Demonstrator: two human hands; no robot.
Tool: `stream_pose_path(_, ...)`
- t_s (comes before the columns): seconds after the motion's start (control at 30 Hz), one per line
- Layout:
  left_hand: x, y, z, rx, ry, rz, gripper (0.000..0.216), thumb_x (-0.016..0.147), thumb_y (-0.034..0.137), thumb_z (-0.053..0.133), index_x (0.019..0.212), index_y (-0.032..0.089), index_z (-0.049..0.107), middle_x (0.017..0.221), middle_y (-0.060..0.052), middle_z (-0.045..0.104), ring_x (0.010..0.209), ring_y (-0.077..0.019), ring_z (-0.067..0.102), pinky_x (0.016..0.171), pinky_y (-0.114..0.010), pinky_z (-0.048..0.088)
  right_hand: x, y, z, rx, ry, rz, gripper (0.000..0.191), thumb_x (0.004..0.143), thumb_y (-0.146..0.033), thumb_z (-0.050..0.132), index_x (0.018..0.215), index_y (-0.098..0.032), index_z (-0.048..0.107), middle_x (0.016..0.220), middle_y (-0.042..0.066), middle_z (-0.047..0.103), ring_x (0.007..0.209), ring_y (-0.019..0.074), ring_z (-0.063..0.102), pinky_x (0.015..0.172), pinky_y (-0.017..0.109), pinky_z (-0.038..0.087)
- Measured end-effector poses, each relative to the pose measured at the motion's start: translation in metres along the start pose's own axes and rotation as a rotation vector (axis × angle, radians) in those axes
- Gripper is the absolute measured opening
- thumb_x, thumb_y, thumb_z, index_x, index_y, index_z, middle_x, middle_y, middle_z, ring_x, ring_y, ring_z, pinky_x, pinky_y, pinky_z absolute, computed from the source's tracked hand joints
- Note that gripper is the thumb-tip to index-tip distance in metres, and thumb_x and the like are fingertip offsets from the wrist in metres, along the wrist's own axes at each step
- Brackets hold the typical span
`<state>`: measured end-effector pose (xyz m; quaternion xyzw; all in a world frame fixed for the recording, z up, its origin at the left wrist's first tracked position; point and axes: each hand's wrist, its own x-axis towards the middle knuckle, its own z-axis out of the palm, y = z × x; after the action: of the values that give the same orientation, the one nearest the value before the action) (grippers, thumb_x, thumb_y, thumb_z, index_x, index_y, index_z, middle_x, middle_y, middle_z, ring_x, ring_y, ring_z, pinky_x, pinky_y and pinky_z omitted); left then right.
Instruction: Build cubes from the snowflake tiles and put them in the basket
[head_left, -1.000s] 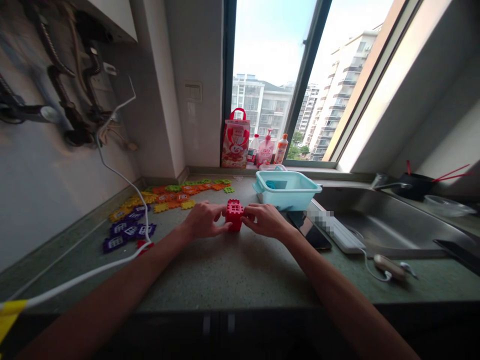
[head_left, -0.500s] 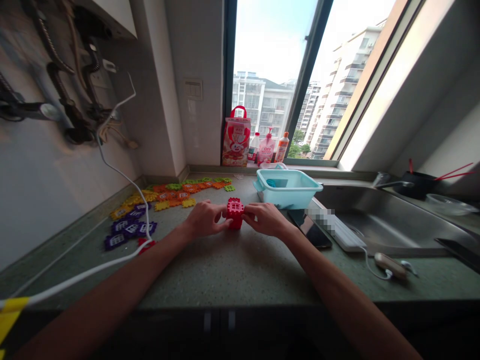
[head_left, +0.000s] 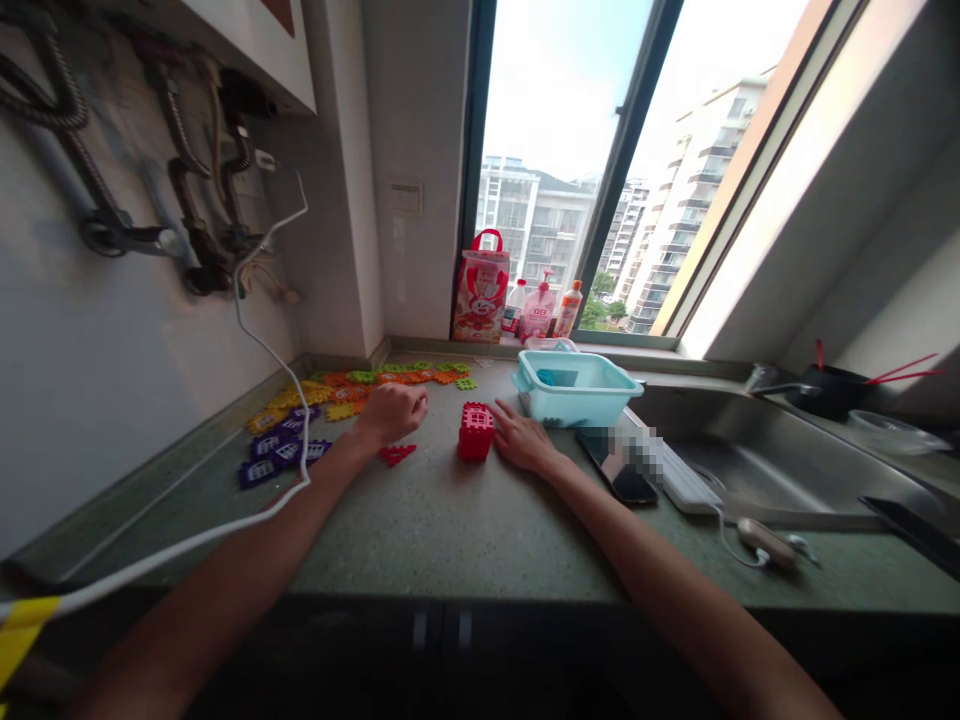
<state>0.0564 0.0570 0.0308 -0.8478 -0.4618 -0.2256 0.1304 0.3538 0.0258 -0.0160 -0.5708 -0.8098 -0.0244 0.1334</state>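
Note:
A small red block of interlocking window-patterned panels (head_left: 475, 434) stands upright on the counter, boxlike. Beside its right face, my right hand (head_left: 521, 438) rests open, fingers stretched out with the tips close to the block; whether they touch it I cannot tell. My left hand (head_left: 397, 412) is off the block, to its left, with its fingers curled closed; anything inside them is hidden. Just below that hand lies a red triangular lattice piece (head_left: 397, 454). Purple window pieces (head_left: 279, 452) lie left of my left forearm, partly behind a white cable.
Yellow (head_left: 289, 398), orange (head_left: 409, 378) and green pieces (head_left: 466, 384) spread along the back left. A light-blue tub (head_left: 581, 405) stands behind my right hand. Farther right are a dark phone (head_left: 622, 480), a white power strip (head_left: 686, 480) and the sink (head_left: 757, 450). A white cable (head_left: 217, 530) crosses the left side.
Both hands have come off the red block. My left hand moved left and curled; my right hand opened beside it. The red triangular piece now shows below my left hand. The camera view shifted slightly.

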Motion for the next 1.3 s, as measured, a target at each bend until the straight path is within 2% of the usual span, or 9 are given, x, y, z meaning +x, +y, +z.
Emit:
stream_pose_path(0.27, -0.015, -0.029, -0.026, -0.242, -0.424, -0.056, 0.032, 0.08, 0.049, 0.068, 0.095, 0.023, 0.08, 0.093, -0.006, 0.08, 0.08, -0.0209, 0.072, 0.067, -0.025, 0.049, -0.008, -0.011, -0.006, -0.072, -0.007, 0.027, 0.038, 0.105, -0.04, 0.046, 0.137, -0.024, 0.061, 0.167, 0.014, 0.037, 0.118, 0.0271, 0.068, 0.096, 0.036, 0.052)
stream_pose_path(0.4, -0.046, -0.022, -0.049, -0.216, -0.5, 0.002, 0.051, 0.077, 0.051, 0.075, 0.12, 0.023, 0.076, 0.114, -0.01, 0.077, 0.101, -0.027, 0.072, 0.083, -0.03, 0.053, -0.013, -0.008, -0.013, 0.004, -0.008, 0.01, 0.031, 0.103, -0.046, 0.054, 0.112, -0.02, 0.068, 0.137, 0.014, 0.066, 0.106, 0.0242, 0.071, 0.085, 0.03, 0.051)
stream_pose_path(0.5, -0.074, -0.013, -0.056, -0.171, -0.465, 0.064, 0.04, 0.089, 0.045, 0.066, 0.123, 0.026, 0.076, 0.118, -0.01, 0.074, 0.108, -0.0279, 0.069, 0.093, -0.034, 0.051, -0.011, -0.002, -0.017, 0.041, -0.038, 0.018, 0.03, 0.102, -0.045, 0.057, 0.104, -0.019, 0.07, 0.104, 0.01, 0.077, 0.093, 0.0219, 0.073, 0.076, 0.026, 0.047)
stream_pose_path(0.63, -0.098, -0.007, -0.051, -0.192, -0.365, 0.11, 0.032, 0.099, 0.038, 0.054, 0.119, 0.029, 0.077, 0.113, -0.008, 0.074, 0.101, -0.0235, 0.069, 0.092, -0.032, 0.051, -0.013, 0.009, -0.024, 0.089, 0.002, -0.018, 0.034, 0.095, -0.045, 0.069, 0.115, -0.019, 0.07, 0.101, 0.009, 0.078, 0.089, 0.0215, 0.073, 0.075, 0.026, 0.048)
stream_pose_path(0.87, -0.077, 0.024, -0.052, -0.165, 0.11, 0.253, 0.032, 0.094, 0.039, 0.067, 0.124, 0.027, 0.071, 0.119, -0.007, 0.073, 0.109, -0.0256, 0.068, 0.102, -0.042, 0.052, -0.034, 0.004, -0.055, 0.497, 0.549, -0.094, 0.049, 0.086, -0.039, 0.074, 0.131, -0.022, 0.063, 0.107, 0.009, 0.076, 0.085, 0.0216, 0.073, 0.076, 0.033, 0.057)
stream_pose_path(1.0, -0.037, 0.067, -0.061, -0.283, 0.27, 0.34, 0.038, 0.099, 0.037, 0.065, 0.136, 0.029, 0.066, 0.132, -0.007, 0.071, 0.119, -0.0248, 0.065, 0.108, -0.044, 0.048, -0.034, -0.017, -0.054, 1.001, 0.407, -0.197, 0.048, 0.089, -0.05, 0.074, 0.128, -0.025, 0.063, 0.1, 0.006, 0.076, 0.084, 0.02, 0.073, 0.067, 0.029, 0.059)
stream_pose_path(1.1, -0.01, 0.088, -0.056, -0.464, 0.25, 0.295, 0.027, 0.098, 0.039, 0.067, 0.12, 0.027, 0.076, 0.112, -0.006, 0.078, 0.104, -0.0235, 0.069, 0.097, -0.04, 0.053, -0.031, -0.026, -0.042, 1.179, 0.26, -0.241, 0.048, 0.094, -0.058, 0.065, 0.128, -0.024, 0.062, 0.095, 0.005, 0.076, 0.078, 0.0195, 0.072, 0.062, 0.03, 0.059)
stream_pose_path(1.2, 0.004, 0.093, -0.044, -0.69, 0.224, 0.081, 0.022, 0.093, 0.04, 0.071, 0.098, 0.022, 0.082, 0.088, -0.005, 0.078, 0.083, -0.0213, 0.071, 0.081, -0.035, 0.055, -0.031, -0.026, -0.038, 1.04, 0.357, -0.232, 0.05, 0.1, -0.058, 0.055, 0.139, -0.026, 0.058, 0.11, 0.009, 0.075, 0.085, 0.0209, 0.074, 0.062, 0.031, 0.061)
stream_pose_path(1.3, 0.008, 0.09, -0.037, -0.883, 0.175, -0.129, 0.026, 0.087, 0.044, 0.076, 0.095, 0.02, 0.082, 0.09, -0.006, 0.079, 0.084, -0.0231, 0.073, 0.081, -0.036, 0.056, -0.035, -0.024, -0.045, 0.638, 0.551, -0.319, 0.064, 0.092, -0.048, 0.073, 0.15, -0.031, 0.052, 0.143, 0.011, 0.062, 0.109, 0.0255, 0.07, 0.08, 0.036, 0.063)
